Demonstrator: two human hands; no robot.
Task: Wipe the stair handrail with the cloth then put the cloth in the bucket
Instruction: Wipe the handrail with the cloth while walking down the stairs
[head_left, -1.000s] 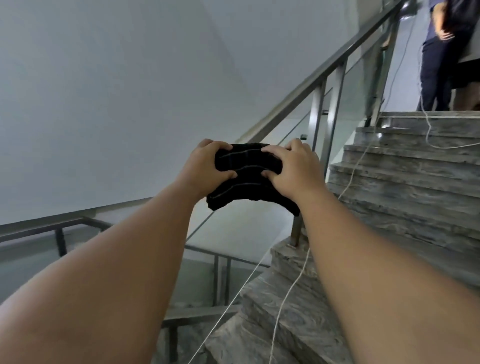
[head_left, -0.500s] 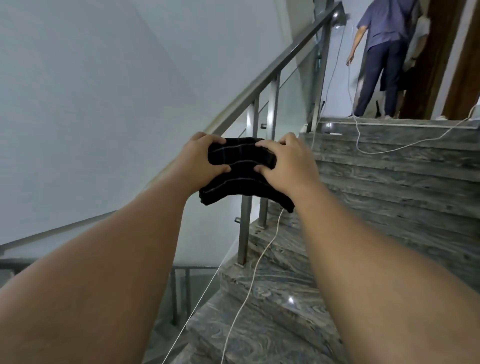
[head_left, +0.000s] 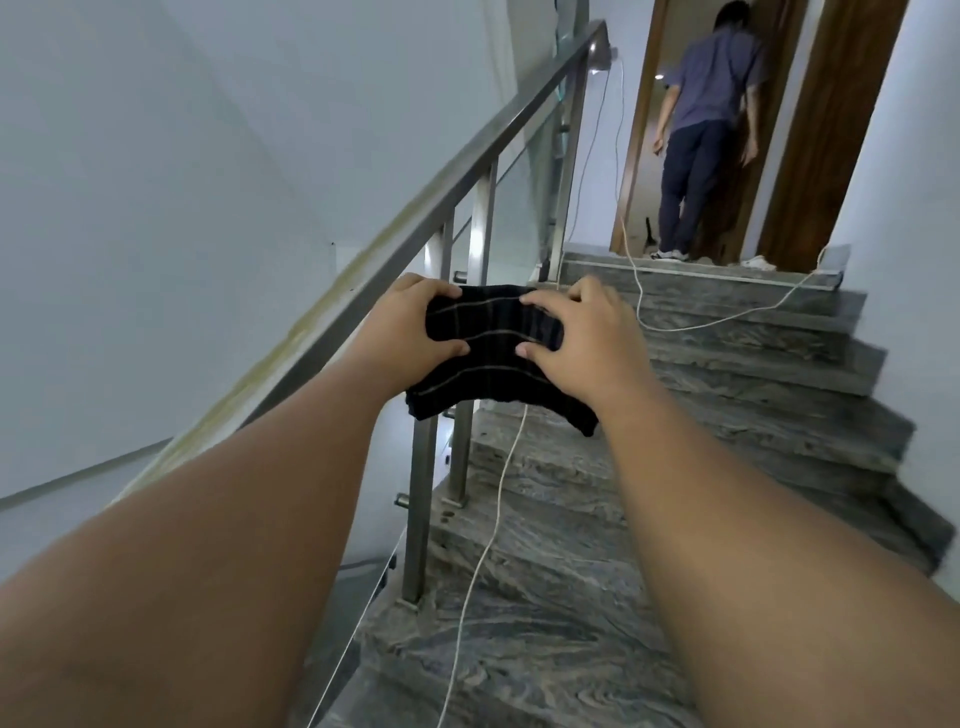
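Both the left hand (head_left: 410, 332) and right hand (head_left: 576, 340) clasp the dark, thin-striped folded cloth (head_left: 493, 353) just beside the sloping brushed-steel handrail (head_left: 447, 192), so wiping seems barely begun (no bucket is in view), with the drop-off remaining.

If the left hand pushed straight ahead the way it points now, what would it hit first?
Probably the handrail. The left hand, gripping the dark cloth together with the right hand, points up the stairs beside the rail. Depth is unclear, so it may pass just right of it.
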